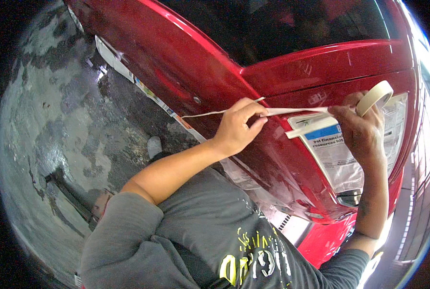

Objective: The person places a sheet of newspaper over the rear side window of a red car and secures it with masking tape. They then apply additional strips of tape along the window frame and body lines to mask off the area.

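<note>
A strip of cream masking tape (297, 111) stretches between my two hands across the red car body (292, 72). My left hand (239, 126) pinches the strip between thumb and fingers close to the paint, and a thin tail of tape trails off to its left. My right hand (362, 127) grips the roll of masking tape (369, 100), fingers wrapped round it, above a taped newspaper sheet (330, 168). That newspaper covers a panel at the car's corner, with tape along its upper edge. Whether the strip touches the paint between my hands I cannot tell.
A dark car window (311, 29) lies beyond the red body. More paper (113, 60) lines the car's lower edge on the left. The grey, patchy floor (46, 115) spreads to the left. Metal shutter-like slats (422, 178) stand at the far right.
</note>
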Tool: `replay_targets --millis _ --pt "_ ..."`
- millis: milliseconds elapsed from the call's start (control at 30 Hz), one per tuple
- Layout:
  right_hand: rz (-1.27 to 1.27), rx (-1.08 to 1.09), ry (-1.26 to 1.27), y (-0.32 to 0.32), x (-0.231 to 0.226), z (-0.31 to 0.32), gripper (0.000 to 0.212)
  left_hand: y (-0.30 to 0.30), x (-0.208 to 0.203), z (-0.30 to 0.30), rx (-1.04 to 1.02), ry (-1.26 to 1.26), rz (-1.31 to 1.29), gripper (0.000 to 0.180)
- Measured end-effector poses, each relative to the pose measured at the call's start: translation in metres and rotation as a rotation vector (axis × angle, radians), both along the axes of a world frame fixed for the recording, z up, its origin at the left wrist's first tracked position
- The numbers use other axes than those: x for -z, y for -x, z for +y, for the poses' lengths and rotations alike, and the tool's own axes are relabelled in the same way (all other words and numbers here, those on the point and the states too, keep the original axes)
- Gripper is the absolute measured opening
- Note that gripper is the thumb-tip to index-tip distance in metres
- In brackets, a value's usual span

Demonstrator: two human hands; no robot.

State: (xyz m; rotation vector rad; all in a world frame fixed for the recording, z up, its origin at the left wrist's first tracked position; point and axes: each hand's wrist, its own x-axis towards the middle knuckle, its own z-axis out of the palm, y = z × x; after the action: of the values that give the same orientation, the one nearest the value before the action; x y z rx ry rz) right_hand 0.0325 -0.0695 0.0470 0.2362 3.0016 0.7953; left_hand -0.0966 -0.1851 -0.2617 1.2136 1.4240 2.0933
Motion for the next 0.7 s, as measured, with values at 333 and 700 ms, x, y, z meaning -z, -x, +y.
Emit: replay_targets --millis 333,700 --pt "-0.061 -0.152 0.13 0.03 0.001 0.031 0.013 -0.001 0.017 0.014 -0.449 -0.124 0.262 0.023" --pt "0.133 -0.086 0.421 0.002 -0.005 0.011 0.016 0.0 -0.02 0.01 -0.093 -0.235 0.104 0.021"
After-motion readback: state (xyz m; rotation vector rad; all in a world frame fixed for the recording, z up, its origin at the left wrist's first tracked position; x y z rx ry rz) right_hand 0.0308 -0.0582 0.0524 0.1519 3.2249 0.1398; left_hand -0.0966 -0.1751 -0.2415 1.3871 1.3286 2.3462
